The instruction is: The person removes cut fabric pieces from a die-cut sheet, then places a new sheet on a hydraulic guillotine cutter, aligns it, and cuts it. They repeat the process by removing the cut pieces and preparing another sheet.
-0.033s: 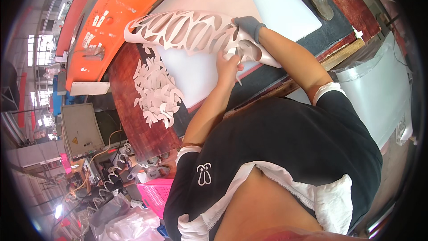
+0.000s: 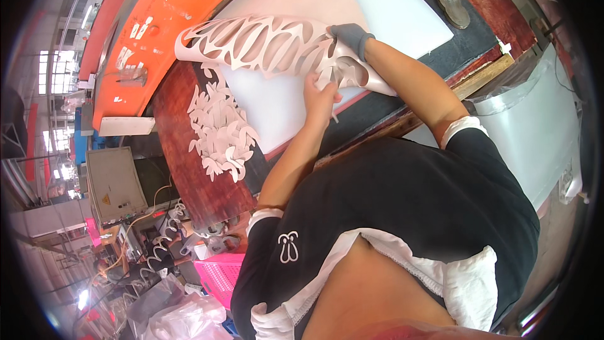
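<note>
Reaching forward, both hands (image 2: 321, 96) pinch the cut-out sheet (image 2: 264, 44) — lifted.

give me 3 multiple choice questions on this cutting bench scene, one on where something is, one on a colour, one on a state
1. Where does the pile of cut-out pieces lie?
A. on the wooden bench to the left of the white cutting board
B. in the pink basket
C. on the orange machine top

2. What colour is the glove on the right hand?
A. yellow
B. grey
C. red

3. How is the punched sheet just now?
A. rolled into a tube
B. lying flat and untouched
C. lifted off the board, held by both hands

Answers: 1 A, the pale pieces are heaped on the dark red wood beside the board. 2 B, the gloved hand at the sheet's edge is grey. 3 C, the left hand and the right hand grip it and it curves up above the board.
</note>
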The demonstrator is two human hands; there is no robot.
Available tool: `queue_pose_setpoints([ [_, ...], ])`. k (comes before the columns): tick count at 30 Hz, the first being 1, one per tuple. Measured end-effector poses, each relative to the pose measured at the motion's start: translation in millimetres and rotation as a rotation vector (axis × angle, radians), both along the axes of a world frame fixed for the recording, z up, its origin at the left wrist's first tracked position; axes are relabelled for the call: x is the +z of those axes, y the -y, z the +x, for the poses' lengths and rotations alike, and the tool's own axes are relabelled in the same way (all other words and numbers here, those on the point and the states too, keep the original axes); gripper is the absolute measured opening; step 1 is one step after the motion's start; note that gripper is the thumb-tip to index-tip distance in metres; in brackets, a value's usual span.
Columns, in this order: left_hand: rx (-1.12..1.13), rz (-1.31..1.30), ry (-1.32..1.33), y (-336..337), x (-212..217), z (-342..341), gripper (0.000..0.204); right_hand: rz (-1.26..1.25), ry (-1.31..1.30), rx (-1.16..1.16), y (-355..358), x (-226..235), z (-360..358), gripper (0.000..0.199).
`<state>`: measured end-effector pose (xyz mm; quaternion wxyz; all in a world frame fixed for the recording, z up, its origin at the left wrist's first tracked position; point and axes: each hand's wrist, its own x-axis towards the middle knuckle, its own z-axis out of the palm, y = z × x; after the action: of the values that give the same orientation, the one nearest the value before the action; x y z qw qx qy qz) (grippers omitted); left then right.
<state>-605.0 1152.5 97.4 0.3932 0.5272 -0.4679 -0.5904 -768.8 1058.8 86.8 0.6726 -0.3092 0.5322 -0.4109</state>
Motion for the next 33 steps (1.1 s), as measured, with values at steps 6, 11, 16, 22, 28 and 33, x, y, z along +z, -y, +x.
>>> queue_pose_setpoints([
  [6, -0.065, 0.195, -0.237, -28.8, 2.0, 28.8, 0.031, 0.016, -0.061, -0.008, -0.4, 4.6, 0.2, 0.034],
  [11, -0.259, 0.654, -0.7, -13.8, -6.8, 14.9, 0.023, 0.004, -0.116, 0.019, -6.1, 11.0, 8.3, 0.033],
  [16, -0.283, 0.684, -0.682, 5.0, -8.5, -7.6, 0.026, -0.021, 0.138, -0.046, -18.1, 46.5, 21.8, 0.03],
  [22, -0.237, 0.609, -0.58, 21.1, -3.4, -20.3, 0.02, -0.092, 0.203, 0.115, -19.9, 100.2, 31.6, 0.024],
  [28, -0.147, 0.48, -0.439, 25.7, -0.7, -26.5, 0.025, -0.143, 0.342, 0.142, -14.9, 106.2, 26.9, 0.019],
  [33, -0.165, 0.251, -0.413, 23.3, 17.8, -16.4, 0.027, -0.222, 0.149, -0.04, -4.5, 109.2, 7.7, 0.021],
])
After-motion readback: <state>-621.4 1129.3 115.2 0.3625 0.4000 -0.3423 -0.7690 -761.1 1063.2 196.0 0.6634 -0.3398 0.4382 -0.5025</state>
